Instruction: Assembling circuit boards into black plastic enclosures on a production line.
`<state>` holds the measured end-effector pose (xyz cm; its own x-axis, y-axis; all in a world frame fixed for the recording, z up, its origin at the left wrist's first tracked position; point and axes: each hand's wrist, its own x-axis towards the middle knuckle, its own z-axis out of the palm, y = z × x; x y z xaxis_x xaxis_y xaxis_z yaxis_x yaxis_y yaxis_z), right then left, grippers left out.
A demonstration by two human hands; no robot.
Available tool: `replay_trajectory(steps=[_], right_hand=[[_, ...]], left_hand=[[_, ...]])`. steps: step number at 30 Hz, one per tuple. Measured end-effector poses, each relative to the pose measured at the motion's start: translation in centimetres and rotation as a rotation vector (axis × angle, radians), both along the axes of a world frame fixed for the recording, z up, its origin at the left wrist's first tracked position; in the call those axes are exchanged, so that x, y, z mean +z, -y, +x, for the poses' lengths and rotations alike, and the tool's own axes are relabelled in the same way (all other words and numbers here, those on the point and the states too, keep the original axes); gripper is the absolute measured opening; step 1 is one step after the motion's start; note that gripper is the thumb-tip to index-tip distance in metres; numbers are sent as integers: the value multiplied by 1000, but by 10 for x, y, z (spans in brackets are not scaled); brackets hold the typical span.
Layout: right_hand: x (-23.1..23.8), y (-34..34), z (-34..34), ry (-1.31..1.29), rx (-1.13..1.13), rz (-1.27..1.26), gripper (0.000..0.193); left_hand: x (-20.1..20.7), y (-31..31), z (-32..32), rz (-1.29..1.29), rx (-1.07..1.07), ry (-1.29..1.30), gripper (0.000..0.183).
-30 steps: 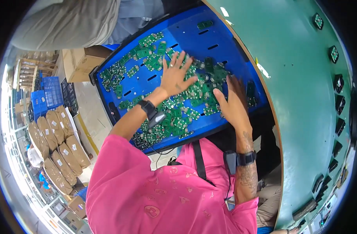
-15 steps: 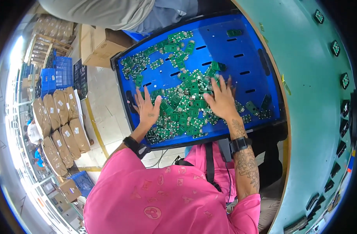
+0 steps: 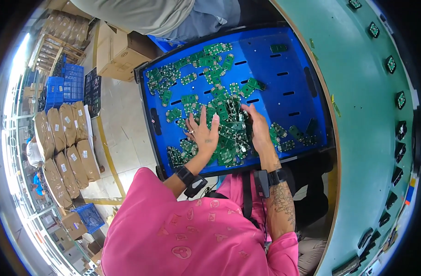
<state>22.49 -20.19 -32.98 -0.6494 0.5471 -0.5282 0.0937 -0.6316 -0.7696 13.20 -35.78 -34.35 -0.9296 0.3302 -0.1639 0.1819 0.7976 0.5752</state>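
Many small green circuit boards (image 3: 228, 138) lie heaped in a shallow blue tray (image 3: 291, 103) in front of me. My left hand (image 3: 203, 135) rests on the left side of the heap, its fingers spread. On the heap's right side stands my right hand (image 3: 260, 129), held edge-on, thumb and fingers apart, its palm toward the boards. Between the two hands several boards are pushed up and tilted. Neither hand grips a board; some of the right fingers are hidden behind that hand.
Looser boards (image 3: 164, 76) lie toward the tray's far left corner. To the right runs a green tabletop (image 3: 353, 138) with a row of small dark-cased pieces (image 3: 391, 64). A cardboard box (image 3: 123, 55) and brown wrapped packages (image 3: 65, 154) stand left. Another person's clothing (image 3: 141, 14) shows beyond the tray.
My left hand has moved right onto the heap, and my right hand has turned edge-on and come slightly lower. The boards between them are bunched closer together and higher.
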Motion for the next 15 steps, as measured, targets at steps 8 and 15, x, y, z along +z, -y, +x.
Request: replay_trajectory(steps=[8, 15], right_hand=[[-7, 7, -6, -85, -176, -298, 44], [-21, 45, -15, 172, 81, -33, 33]], left_hand=[[-6, -19, 17, 32, 85, -134, 69], [-3, -12, 9, 45, -29, -89, 71]])
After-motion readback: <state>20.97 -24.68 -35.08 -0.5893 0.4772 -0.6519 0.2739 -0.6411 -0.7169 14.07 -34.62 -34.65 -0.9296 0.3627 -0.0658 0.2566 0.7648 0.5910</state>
